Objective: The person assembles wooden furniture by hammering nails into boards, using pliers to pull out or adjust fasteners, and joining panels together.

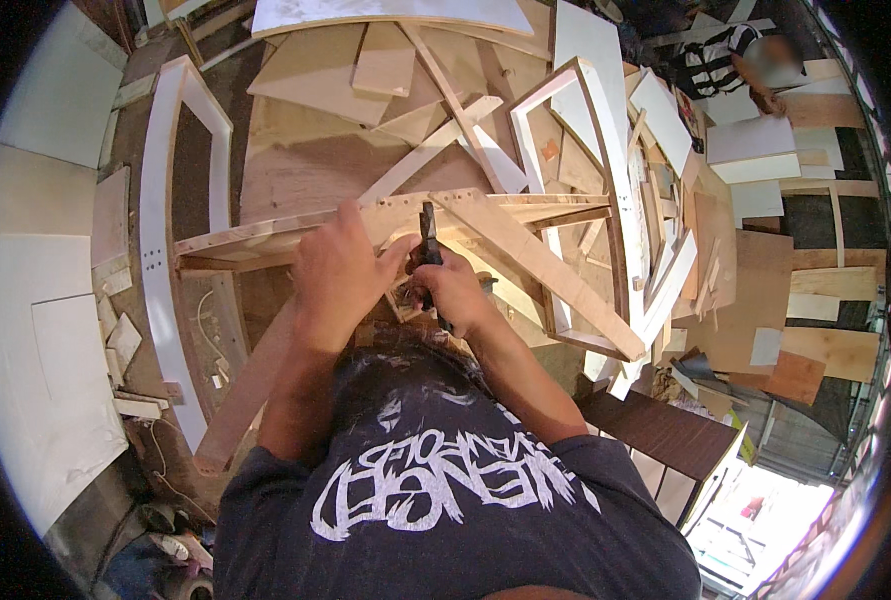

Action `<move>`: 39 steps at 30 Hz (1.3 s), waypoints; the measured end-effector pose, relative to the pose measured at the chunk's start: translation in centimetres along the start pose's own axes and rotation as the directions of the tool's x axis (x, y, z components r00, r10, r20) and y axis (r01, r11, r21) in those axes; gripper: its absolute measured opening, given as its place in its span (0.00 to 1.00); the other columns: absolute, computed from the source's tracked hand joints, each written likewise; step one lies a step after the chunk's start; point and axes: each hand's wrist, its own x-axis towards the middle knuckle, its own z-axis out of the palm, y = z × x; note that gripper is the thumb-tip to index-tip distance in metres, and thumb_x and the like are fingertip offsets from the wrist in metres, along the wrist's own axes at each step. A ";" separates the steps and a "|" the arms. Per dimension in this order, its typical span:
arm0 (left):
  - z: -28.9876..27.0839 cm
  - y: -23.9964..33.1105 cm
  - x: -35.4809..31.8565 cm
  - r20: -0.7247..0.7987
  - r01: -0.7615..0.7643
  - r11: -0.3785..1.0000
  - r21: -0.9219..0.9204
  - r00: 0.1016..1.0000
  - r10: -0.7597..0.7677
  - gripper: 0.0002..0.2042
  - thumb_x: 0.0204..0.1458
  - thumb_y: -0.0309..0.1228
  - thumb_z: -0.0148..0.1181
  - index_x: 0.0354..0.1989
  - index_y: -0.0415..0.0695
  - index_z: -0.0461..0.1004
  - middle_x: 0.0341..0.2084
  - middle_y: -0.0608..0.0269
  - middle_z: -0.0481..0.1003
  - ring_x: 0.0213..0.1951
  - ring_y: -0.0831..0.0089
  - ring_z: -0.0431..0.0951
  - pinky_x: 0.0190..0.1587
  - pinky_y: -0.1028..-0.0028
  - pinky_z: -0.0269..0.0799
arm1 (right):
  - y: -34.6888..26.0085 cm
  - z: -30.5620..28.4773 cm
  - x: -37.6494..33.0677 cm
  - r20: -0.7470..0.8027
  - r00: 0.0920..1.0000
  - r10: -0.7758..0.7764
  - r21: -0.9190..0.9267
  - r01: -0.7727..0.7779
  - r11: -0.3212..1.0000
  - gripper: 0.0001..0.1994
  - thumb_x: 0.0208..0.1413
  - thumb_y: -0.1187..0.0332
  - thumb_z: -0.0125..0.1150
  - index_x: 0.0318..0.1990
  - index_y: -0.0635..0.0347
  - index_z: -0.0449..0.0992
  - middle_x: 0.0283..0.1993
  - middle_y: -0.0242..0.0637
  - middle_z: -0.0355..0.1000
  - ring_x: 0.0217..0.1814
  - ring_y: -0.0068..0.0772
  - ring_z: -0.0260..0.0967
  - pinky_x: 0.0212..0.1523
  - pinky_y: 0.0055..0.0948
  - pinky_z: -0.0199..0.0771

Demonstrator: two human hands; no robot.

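Observation:
A wooden crossbeam with a row of small holes along its edge spans the space in front of me, joined to white-faced frames at both ends. My left hand lies against the beam, fingers curled over its edge, thumb stretched toward the tool. In my right hand is a dark hand tool, its narrow metal head upright against the beam; its exact kind is hard to make out. A tapered plywood strip slants from the beam to the lower right. Another wooden leg runs under my left forearm.
A white curved frame stands at left, and another white frame at right. Beyond the beam lie loose plywood offcuts and battens. Boards cover the right side, where another person bends over. A dark brown cabinet is lower right.

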 end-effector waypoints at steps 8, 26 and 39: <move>0.8 0.3 0.0 -0.045 0.040 0.993 0.115 0.998 -0.035 0.31 0.57 0.59 0.60 0.36 0.36 0.72 0.22 0.38 0.77 0.30 0.38 0.81 0.33 0.47 0.76 | 0.2 0.5 0.4 -0.116 0.988 -0.103 -0.458 0.039 0.888 0.14 0.53 0.67 0.56 0.42 0.69 0.76 0.36 0.60 0.77 0.41 0.60 0.76 0.46 0.51 0.74; -0.1 0.5 0.0 -0.027 0.101 0.994 -0.043 0.994 -0.102 0.31 0.54 0.58 0.63 0.45 0.36 0.75 0.33 0.33 0.79 0.40 0.35 0.80 0.41 0.46 0.76 | 0.0 -1.2 -0.9 -0.012 0.999 0.052 0.212 -0.048 0.976 0.12 0.55 0.66 0.59 0.43 0.61 0.77 0.34 0.37 0.75 0.33 0.29 0.71 0.35 0.28 0.72; 1.3 -0.5 -0.3 -0.156 -0.044 0.999 0.007 0.987 0.044 0.26 0.56 0.54 0.63 0.41 0.37 0.74 0.30 0.41 0.80 0.35 0.39 0.81 0.39 0.48 0.76 | 0.4 0.1 0.1 0.196 0.980 0.041 0.328 -0.105 0.939 0.13 0.46 0.78 0.56 0.41 0.58 0.67 0.32 0.33 0.64 0.28 0.28 0.63 0.26 0.31 0.68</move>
